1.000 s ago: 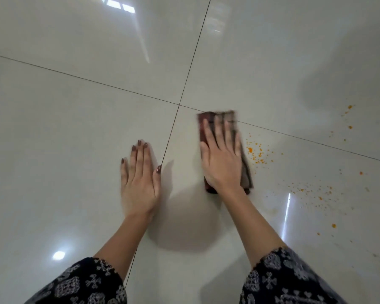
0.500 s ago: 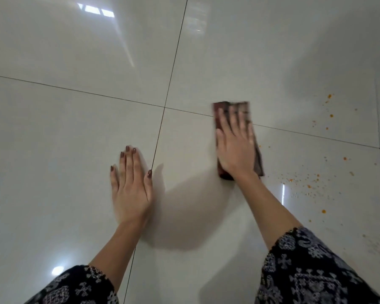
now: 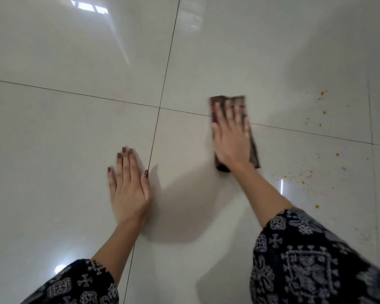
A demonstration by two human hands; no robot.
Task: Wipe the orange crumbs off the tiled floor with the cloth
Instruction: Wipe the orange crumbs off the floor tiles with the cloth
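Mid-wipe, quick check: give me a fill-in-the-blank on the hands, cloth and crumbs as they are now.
1. The right hand presses flat on the ____.
2. The left hand rests on the bare tiled ____.
3. The crumbs lying right of the right hand are ____ in colour.
Missing words: cloth; floor; orange.

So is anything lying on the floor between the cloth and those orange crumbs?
Nothing visible. The right hand presses flat on the cloth, and only bare tiled floor lies between it and the orange crumbs scattered to its right. The left hand rests on the floor on the opposite side, out of the way.
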